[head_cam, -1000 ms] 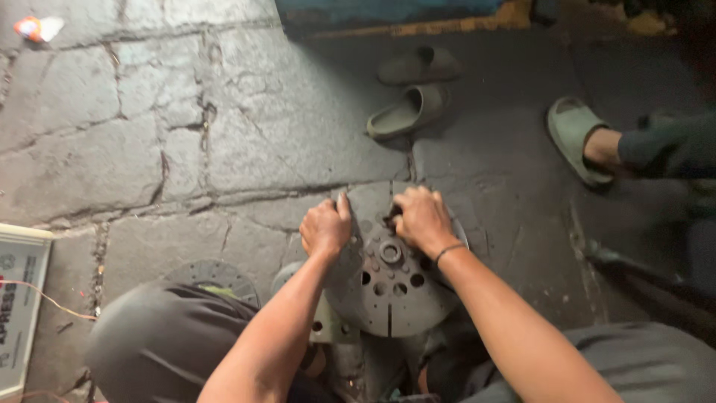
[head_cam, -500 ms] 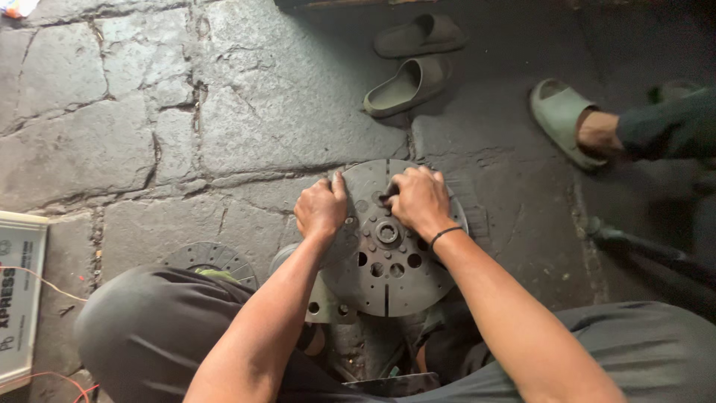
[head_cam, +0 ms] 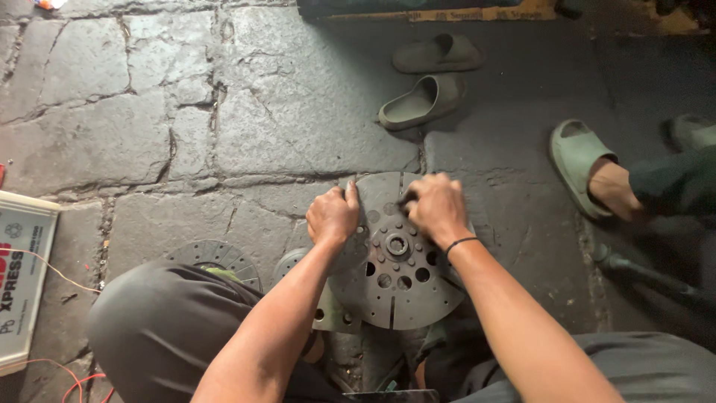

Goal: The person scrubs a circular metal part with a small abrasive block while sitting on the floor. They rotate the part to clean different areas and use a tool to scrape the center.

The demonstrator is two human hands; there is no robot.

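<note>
A dark round metal disc (head_cam: 395, 287) with a centre hub and several holes lies on the stone floor between my knees. My left hand (head_cam: 332, 216) grips its left upper edge, thumb up along the rim. Over the disc's upper right part my right hand (head_cam: 436, 209) is closed, fingers curled around something small and dark that I cannot make out. A black band circles my right wrist. A second, lighter disc (head_cam: 328, 310) sits partly under the dark one.
Another round plate (head_cam: 216, 257) lies by my left knee. Two loose slippers (head_cam: 425, 101) rest on the stone floor ahead. Another person's foot in a green slipper (head_cam: 589, 168) is at right. A white printed box (head_cam: 26, 276) and red wire sit at left.
Both hands stay on the disc; the right hand has shifted slightly over its upper part. The view has tilted a little.
</note>
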